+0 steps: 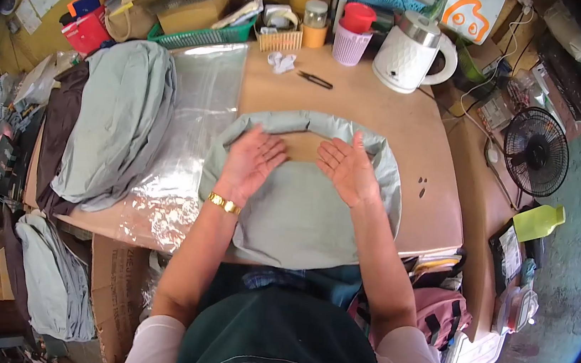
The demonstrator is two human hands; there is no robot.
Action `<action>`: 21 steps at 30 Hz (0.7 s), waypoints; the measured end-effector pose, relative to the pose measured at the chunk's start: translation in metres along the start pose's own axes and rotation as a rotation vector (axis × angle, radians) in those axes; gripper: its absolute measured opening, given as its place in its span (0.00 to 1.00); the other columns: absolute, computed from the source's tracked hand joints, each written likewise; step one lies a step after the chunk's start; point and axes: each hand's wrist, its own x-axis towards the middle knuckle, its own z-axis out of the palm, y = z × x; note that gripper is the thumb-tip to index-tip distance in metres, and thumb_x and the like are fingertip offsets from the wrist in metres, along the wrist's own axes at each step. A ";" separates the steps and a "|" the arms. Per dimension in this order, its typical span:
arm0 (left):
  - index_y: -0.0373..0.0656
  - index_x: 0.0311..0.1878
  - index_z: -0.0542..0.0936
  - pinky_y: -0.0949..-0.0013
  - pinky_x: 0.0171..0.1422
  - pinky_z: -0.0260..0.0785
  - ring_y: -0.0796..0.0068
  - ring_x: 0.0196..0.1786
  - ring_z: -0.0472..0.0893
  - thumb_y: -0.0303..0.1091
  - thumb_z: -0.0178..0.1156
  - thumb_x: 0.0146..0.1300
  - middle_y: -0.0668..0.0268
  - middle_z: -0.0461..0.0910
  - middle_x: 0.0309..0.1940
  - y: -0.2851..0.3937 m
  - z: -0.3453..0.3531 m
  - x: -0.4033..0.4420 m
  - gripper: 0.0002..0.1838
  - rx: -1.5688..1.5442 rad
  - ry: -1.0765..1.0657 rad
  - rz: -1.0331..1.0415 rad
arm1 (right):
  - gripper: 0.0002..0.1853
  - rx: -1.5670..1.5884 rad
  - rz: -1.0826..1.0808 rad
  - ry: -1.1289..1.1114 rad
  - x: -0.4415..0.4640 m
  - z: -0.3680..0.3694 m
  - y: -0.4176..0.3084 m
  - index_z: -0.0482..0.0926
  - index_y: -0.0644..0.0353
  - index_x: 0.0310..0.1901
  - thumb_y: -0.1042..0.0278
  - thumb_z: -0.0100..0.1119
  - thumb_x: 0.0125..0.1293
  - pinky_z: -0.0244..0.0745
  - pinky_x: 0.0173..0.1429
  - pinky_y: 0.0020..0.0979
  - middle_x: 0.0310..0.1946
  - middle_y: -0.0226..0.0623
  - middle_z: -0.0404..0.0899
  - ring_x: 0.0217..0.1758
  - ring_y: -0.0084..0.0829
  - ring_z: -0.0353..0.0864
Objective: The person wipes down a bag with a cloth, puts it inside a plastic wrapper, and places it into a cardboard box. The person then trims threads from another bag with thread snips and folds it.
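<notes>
The desk (384,110) is stretching out before me and carrying what I am working with. On it, directly in front of my body, the grey fabric piece (300,218) is lying: its near part is spreading flat by the front edge, while its far side is curving round in a thick, bunched band, with brown showing just inside. I am judging the work to be partway along: the piece is laid out and gathered round, but its rim is looking uneven, so some tidying is probably remaining.

To my left a pile of grey fabric (115,118) is resting, loosely folded, with dark brown fabric (64,127) showing along its outer side; whether it is finished or waiting, I am not able to tell. Between the pile and my piece, clear plastic sheets (207,93) are lying flat and shining; no fabric is showing inside, so any wrapping is seeming undone.

My left grip (253,161) and right grip (350,170) are poised over the piece, palms turned up and inward, fingers extended, holding nothing; whether they are brushing the cloth is staying unclear.

Beyond, black snips (315,80) are lying unused near a crumpled white scrap (281,63).
</notes>
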 end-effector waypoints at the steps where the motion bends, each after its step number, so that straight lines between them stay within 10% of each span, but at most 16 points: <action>1: 0.31 0.67 0.62 0.51 0.77 0.53 0.50 0.72 0.64 0.47 0.57 0.65 0.47 0.64 0.69 0.009 -0.007 0.014 0.36 -0.377 0.141 -0.048 | 0.54 0.284 -0.029 0.038 0.012 -0.012 0.002 0.42 0.78 0.71 0.33 0.49 0.67 0.49 0.77 0.48 0.73 0.64 0.46 0.77 0.55 0.49; 3: 0.30 0.66 0.64 0.50 0.77 0.54 0.50 0.71 0.65 0.45 0.54 0.65 0.47 0.65 0.68 0.031 -0.037 0.010 0.33 -0.495 0.095 0.050 | 0.58 0.764 -0.124 0.153 0.022 -0.048 -0.004 0.39 0.80 0.71 0.29 0.48 0.65 0.48 0.78 0.47 0.73 0.64 0.45 0.77 0.53 0.47; 11: 0.28 0.57 0.71 0.49 0.71 0.63 0.53 0.62 0.75 0.38 0.49 0.62 0.48 0.76 0.57 0.024 -0.070 0.003 0.26 -0.606 -0.230 0.211 | 0.56 0.647 -0.226 0.214 0.013 -0.058 0.001 0.43 0.81 0.70 0.29 0.48 0.65 0.49 0.78 0.47 0.73 0.60 0.46 0.78 0.51 0.46; 13: 0.31 0.67 0.64 0.47 0.73 0.60 0.52 0.68 0.70 0.36 0.47 0.65 0.52 0.70 0.65 0.038 -0.051 -0.021 0.29 0.208 -0.193 0.079 | 0.55 0.566 -0.256 0.150 0.020 -0.063 0.005 0.43 0.80 0.70 0.32 0.49 0.67 0.48 0.79 0.47 0.74 0.61 0.44 0.79 0.50 0.44; 16: 0.36 0.72 0.60 0.44 0.75 0.52 0.52 0.74 0.61 0.40 0.48 0.69 0.55 0.62 0.72 0.015 0.005 -0.066 0.31 1.131 -0.490 0.051 | 0.42 -0.448 -0.264 0.167 0.023 -0.057 0.012 0.50 0.70 0.72 0.43 0.48 0.71 0.49 0.78 0.46 0.74 0.53 0.50 0.78 0.46 0.49; 18: 0.43 0.75 0.56 0.36 0.76 0.41 0.50 0.78 0.50 0.50 0.50 0.69 0.58 0.52 0.77 -0.034 0.034 -0.094 0.36 2.047 -0.389 0.450 | 0.37 -1.197 -0.453 0.223 0.005 -0.001 0.021 0.55 0.63 0.73 0.50 0.52 0.70 0.49 0.77 0.45 0.75 0.46 0.53 0.78 0.43 0.52; 21: 0.45 0.76 0.54 0.31 0.74 0.32 0.48 0.79 0.43 0.56 0.50 0.67 0.56 0.45 0.78 -0.056 0.015 -0.074 0.40 2.143 -0.320 0.412 | 0.37 -1.660 -0.551 0.032 -0.054 0.052 0.028 0.58 0.60 0.72 0.53 0.58 0.66 0.47 0.77 0.49 0.74 0.46 0.54 0.78 0.43 0.52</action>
